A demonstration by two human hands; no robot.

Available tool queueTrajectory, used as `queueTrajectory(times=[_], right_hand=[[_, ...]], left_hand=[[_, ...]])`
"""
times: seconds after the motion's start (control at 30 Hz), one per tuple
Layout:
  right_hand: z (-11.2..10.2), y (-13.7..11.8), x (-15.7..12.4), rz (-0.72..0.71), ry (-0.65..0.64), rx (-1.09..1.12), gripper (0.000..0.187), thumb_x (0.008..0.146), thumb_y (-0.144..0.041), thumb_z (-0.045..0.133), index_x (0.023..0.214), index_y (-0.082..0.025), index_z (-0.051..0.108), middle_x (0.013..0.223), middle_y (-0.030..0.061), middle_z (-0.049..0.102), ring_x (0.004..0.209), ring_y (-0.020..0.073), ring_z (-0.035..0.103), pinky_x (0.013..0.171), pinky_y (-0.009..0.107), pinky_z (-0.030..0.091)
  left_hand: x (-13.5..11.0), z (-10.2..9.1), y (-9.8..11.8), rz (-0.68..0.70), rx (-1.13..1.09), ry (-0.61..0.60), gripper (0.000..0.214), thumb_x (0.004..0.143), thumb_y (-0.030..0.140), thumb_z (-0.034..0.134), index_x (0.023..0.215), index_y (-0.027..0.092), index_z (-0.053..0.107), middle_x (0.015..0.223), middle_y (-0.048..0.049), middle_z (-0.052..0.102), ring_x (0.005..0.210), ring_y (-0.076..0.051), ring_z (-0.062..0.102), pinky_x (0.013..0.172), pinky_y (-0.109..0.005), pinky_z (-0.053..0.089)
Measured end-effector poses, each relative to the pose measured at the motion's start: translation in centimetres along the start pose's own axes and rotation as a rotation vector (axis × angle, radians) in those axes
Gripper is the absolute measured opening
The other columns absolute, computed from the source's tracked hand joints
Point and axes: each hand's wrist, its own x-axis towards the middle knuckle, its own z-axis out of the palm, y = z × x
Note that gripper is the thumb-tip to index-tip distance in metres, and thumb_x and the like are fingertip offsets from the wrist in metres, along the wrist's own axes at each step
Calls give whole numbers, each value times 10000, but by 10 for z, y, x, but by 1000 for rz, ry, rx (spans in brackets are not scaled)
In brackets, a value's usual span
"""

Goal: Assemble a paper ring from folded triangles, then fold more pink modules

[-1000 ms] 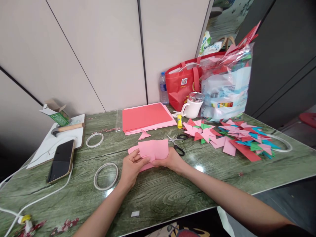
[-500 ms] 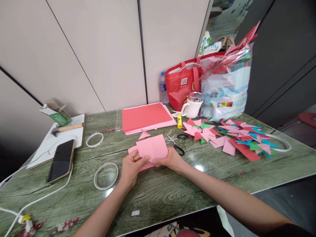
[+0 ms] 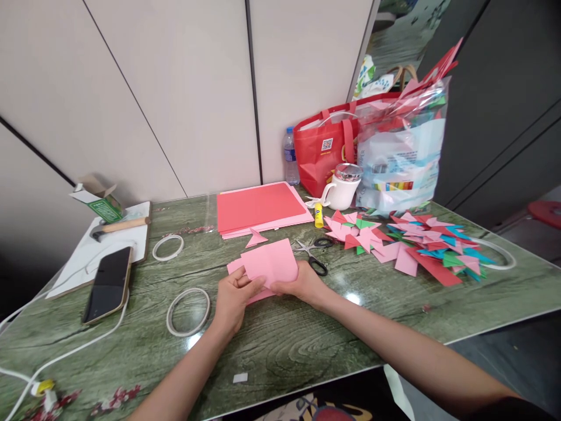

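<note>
A small sheet of pink paper is held up between my two hands, with a faint crease down its middle. My left hand pinches its lower left corner, and my right hand grips its lower right side. More pink paper lies beneath it on the table, partly covered by my hands. Just behind is a folded pink paper piece. Close to my right hand lie open scissors with black handles. A yellow glue stick stands behind them.
Red and pink sheets are stacked at the back. Folded coloured pieces spread rightward, before a white mug, red bag and clear plastic bag. Leftward are tape rolls, a phone and a hammer.
Almost nothing differs. Both hands keep their hold on the pink paper, whose left part has tilted very slightly.
</note>
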Motion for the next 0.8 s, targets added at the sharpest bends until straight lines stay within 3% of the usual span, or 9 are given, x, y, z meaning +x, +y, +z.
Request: queueTrajectory(times=[0.27, 0.4, 0.6, 0.8], right_hand=[[7, -10, -1, -11, 96, -150, 299, 575, -274, 689, 804, -84, 662, 693, 48, 649, 591, 151, 536, 555, 258, 451], [6, -11, -1, -55, 77, -127, 299, 587, -273, 681, 834, -107, 660, 733, 42, 656, 626, 153, 541, 567, 250, 451], [1, -14, 0, -38, 74, -169, 253, 575, -263, 672, 768, -105, 631, 673, 22, 610, 588, 132, 497, 547, 242, 422], [-2, -14, 1, -57, 31, -161, 261, 564, -241, 667, 786, -112, 621, 677, 14, 597, 591, 127, 487, 558, 240, 418]], left_hand=[[-1, 2, -3, 42, 34, 36, 503, 587, 262, 761, 1048, 108, 631, 893, -107, 722, 779, -219, 678, 750, -333, 537], [-1, 2, 2, 61, 77, 31, 461, 580, 249, 764, 1008, 117, 658, 922, -107, 717, 813, -224, 672, 773, -333, 530], [-1, -2, 16, -80, 224, -39, 286, 553, 281, 777, 750, 90, 699, 694, -87, 726, 625, -207, 679, 655, -319, 558], [-1, -3, 15, -120, 197, -80, 284, 575, 302, 765, 760, 96, 705, 708, -100, 728, 652, -219, 688, 684, -327, 559]])
